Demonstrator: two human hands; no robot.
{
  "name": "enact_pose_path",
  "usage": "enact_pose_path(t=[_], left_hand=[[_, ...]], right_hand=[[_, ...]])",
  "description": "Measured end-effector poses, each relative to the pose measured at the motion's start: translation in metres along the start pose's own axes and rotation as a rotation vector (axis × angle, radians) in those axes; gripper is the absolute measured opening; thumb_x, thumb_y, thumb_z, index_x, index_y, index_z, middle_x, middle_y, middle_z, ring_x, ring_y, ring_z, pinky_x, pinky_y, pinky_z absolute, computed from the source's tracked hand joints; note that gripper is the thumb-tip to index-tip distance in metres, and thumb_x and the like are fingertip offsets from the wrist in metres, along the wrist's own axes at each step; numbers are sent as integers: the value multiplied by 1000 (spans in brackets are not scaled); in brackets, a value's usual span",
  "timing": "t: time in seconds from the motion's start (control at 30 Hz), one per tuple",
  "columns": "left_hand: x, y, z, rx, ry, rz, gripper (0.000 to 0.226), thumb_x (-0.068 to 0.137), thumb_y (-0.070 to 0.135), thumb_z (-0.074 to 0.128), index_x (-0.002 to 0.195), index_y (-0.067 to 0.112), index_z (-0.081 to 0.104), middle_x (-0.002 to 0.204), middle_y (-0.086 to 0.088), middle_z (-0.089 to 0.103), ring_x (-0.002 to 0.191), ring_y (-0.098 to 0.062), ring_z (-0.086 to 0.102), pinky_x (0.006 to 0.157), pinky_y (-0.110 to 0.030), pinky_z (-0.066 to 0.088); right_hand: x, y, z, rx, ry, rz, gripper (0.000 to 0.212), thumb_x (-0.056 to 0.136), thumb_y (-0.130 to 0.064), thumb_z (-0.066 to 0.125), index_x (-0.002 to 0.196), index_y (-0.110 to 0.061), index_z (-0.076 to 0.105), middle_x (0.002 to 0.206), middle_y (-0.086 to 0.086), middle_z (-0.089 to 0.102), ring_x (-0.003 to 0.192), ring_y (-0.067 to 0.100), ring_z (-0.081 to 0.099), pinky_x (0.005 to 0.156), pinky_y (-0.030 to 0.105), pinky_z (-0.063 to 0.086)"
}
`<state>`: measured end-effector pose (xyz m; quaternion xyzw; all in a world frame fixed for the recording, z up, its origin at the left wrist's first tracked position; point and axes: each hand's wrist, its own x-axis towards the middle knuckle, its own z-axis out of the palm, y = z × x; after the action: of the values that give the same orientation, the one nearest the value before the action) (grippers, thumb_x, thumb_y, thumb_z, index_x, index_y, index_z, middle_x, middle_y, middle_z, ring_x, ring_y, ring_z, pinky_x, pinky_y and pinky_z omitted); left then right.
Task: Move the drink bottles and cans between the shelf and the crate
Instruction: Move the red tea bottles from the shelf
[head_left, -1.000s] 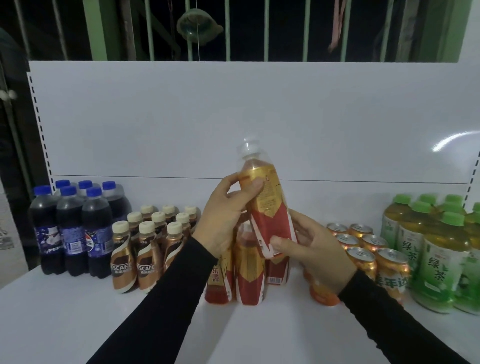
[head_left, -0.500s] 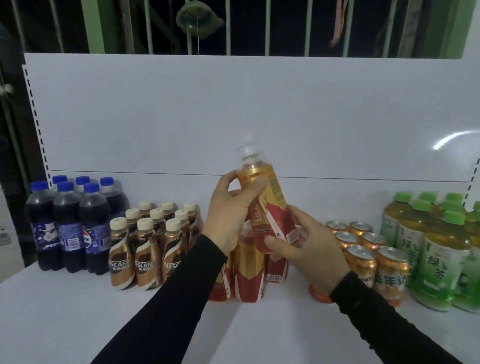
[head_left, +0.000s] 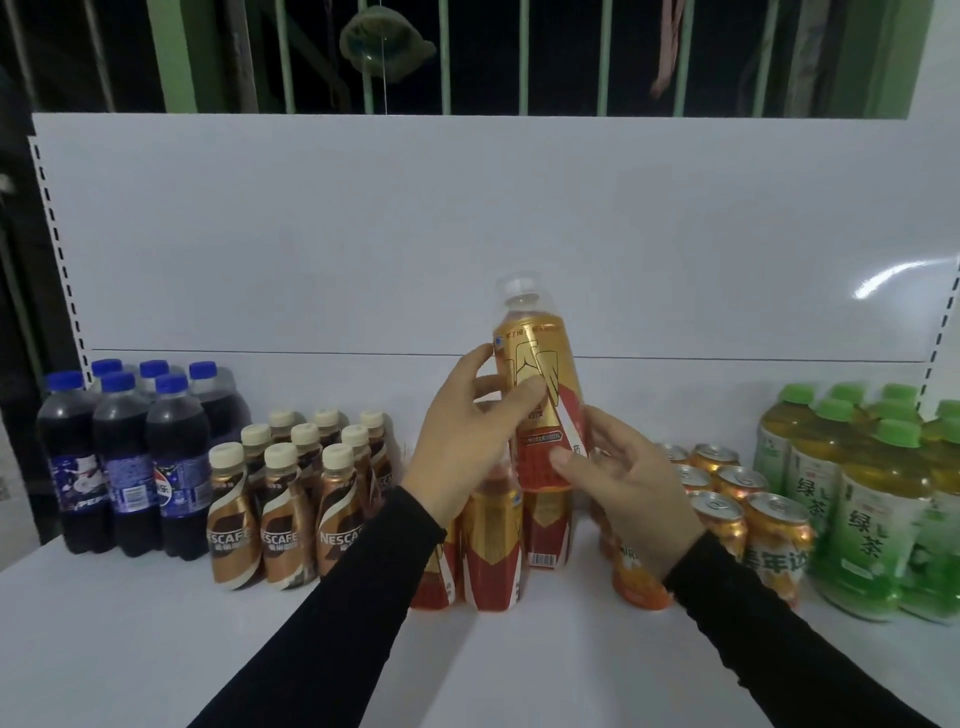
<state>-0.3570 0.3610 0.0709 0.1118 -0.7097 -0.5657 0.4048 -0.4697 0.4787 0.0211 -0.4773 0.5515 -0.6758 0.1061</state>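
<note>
A red and gold drink bottle with a clear cap is held upright above a cluster of like bottles on the white shelf. My left hand grips its upper body, thumb across the gold label. My right hand holds its lower right side, with my thumb on the front of the label. The bottle's base is level with the tops of the standing bottles; I cannot tell whether it touches them.
Dark cola bottles with blue caps stand at the far left, brown coffee bottles beside them. Orange cans sit right of the cluster, green tea bottles at the far right. A white back panel closes the shelf behind.
The bottle was tilted to the left and now stands upright, lower and closer to the cluster. Both hands kept hold and turned it so the gold front faces me.
</note>
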Motion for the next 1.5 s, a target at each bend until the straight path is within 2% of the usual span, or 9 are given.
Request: enact_pose_path(t=[0.17, 0.27, 0.37, 0.53, 0.7, 0.8, 1.1, 1.33, 1.5], left_hand=[[-3, 1, 14, 166, -20, 67, 59, 80, 38, 82, 122, 46, 41, 100, 18, 66, 88, 3, 68, 80, -30, 61], [3, 0, 14, 49, 22, 28, 57, 78, 25, 86, 113, 44, 45, 99, 11, 69, 85, -4, 71, 74, -27, 61], [9, 4, 8, -128, 15, -61, 68, 80, 19, 83, 129, 38, 40, 104, -4, 71, 86, -15, 75, 69, -28, 61], [24, 9, 4, -204, 25, -181, 72, 83, 24, 80, 143, 27, 40, 96, -9, 76, 80, -20, 75, 63, -34, 60], [27, 18, 4, -312, 37, -323, 48, 84, 30, 78, 124, 13, 59, 85, -11, 75, 71, -20, 74, 57, -33, 59], [27, 23, 5, -366, 30, -351, 44, 84, 28, 77, 120, 8, 62, 92, -17, 72, 71, -23, 73, 52, -31, 56], [25, 31, 3, -352, 6, -352, 50, 83, 30, 78, 124, 7, 60, 92, -17, 71, 66, -22, 74, 53, -31, 57], [24, 29, 2, -355, -3, -354, 45, 83, 31, 78, 119, 8, 62, 95, -18, 71, 77, -26, 73, 55, -34, 59], [25, 27, 3, -350, -8, -340, 50, 84, 31, 78, 125, 10, 58, 99, -18, 72, 85, -28, 73, 59, -36, 60]], right_hand=[[-2, 4, 6, -239, 63, -173, 45, 86, -30, 73, 120, -52, 54, 112, -20, 69, 106, 9, 67, 88, 36, 58], [-2, 5, 5, -393, 122, -222, 50, 79, -58, 68, 125, -57, 48, 112, -24, 65, 108, 5, 64, 88, 33, 58], [-3, 3, 0, -443, 111, -242, 62, 70, -70, 67, 124, -66, 36, 115, -33, 57, 112, -2, 58, 89, 18, 53], [-2, 9, -4, -499, 57, -261, 83, 73, -59, 77, 135, -60, 21, 130, -32, 44, 126, -5, 45, 102, 23, 46], [5, -1, -5, -532, 85, -265, 89, 75, -56, 75, 141, -51, 16, 140, -18, 41, 131, 2, 42, 107, 36, 46], [9, -3, -5, -563, 114, -279, 87, 79, -43, 79, 138, -55, 16, 135, -24, 39, 125, -8, 38, 107, 31, 43], [11, -5, -3, -564, 132, -292, 84, 77, -46, 80, 128, -68, 18, 126, -40, 35, 117, -24, 35, 98, 16, 36], [8, -7, -2, -560, 141, -273, 87, 78, -48, 79, 136, -62, 16, 134, -28, 38, 127, -5, 39, 105, 31, 42], [4, -11, -2, -576, 126, -268, 84, 74, -60, 77, 126, -76, 13, 126, -44, 33, 119, -21, 36, 101, 23, 41]])
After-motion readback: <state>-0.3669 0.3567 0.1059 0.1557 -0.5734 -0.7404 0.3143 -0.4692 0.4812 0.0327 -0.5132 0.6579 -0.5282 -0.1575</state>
